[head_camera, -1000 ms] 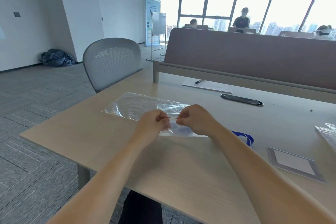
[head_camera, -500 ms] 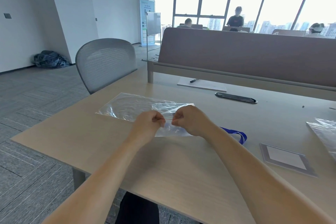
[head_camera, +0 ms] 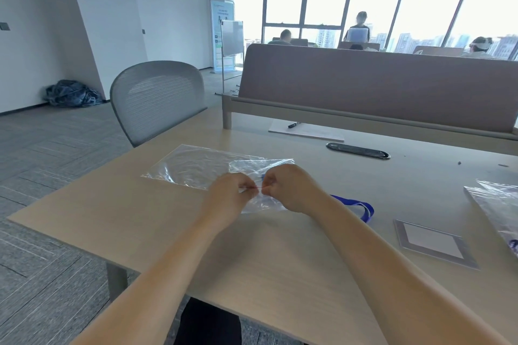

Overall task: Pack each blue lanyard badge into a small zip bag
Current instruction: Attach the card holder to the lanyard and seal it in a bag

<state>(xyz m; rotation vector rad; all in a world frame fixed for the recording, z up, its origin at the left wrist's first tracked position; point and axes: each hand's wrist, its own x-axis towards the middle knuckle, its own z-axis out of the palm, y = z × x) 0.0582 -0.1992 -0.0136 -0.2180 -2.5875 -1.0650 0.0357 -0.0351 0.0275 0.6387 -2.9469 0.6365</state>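
Observation:
A small clear zip bag (head_camera: 259, 173) lies on the wooden table (head_camera: 140, 227) in front of me, over one end of a larger clear bag (head_camera: 193, 165). My left hand (head_camera: 229, 193) and my right hand (head_camera: 288, 187) both pinch its red zip edge, fists almost touching. A blue lanyard (head_camera: 361, 206) loops out on the table to the right of my right forearm. A bit of blue shows inside the bag between my hands. The badge itself is hidden.
A card in a grey frame (head_camera: 433, 242) lies at the right. More clear bags (head_camera: 499, 204) sit at the right edge. A black cable slot (head_camera: 357, 150), a paper with a pen (head_camera: 307, 131) and a desk divider (head_camera: 378, 87) stand behind. A grey chair (head_camera: 157, 98) is at the left.
My hands have drawn closer together along the bag's zip edge. The camera view has shifted slightly; the lanyard loop stays on the table.

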